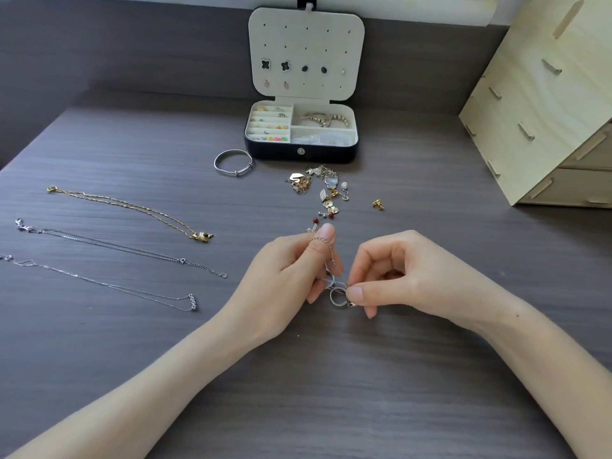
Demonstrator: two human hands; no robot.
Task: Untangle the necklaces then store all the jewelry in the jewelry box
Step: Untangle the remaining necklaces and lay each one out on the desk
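Two bare forearms reach up from the bottom of the frame over a grey desk (331,392). At centre, the left hand (291,270) grips a thin silver chain (326,250) draped over one raised fingertip, while the right hand (407,273) pinches the chain's lower end beside a silver ring (337,297). Just above them lies a tangled heap of jewelry (326,185), with a gold stud (378,204) apart to its right. A silver bangle (233,163) lies beside the open jewelry box (281,154) at top centre. Three untangled necklaces lie stretched out at left: a gold necklace (132,207) above two silver necklaces (116,248). A pale wooden drawer unit (546,111) fills the upper right.
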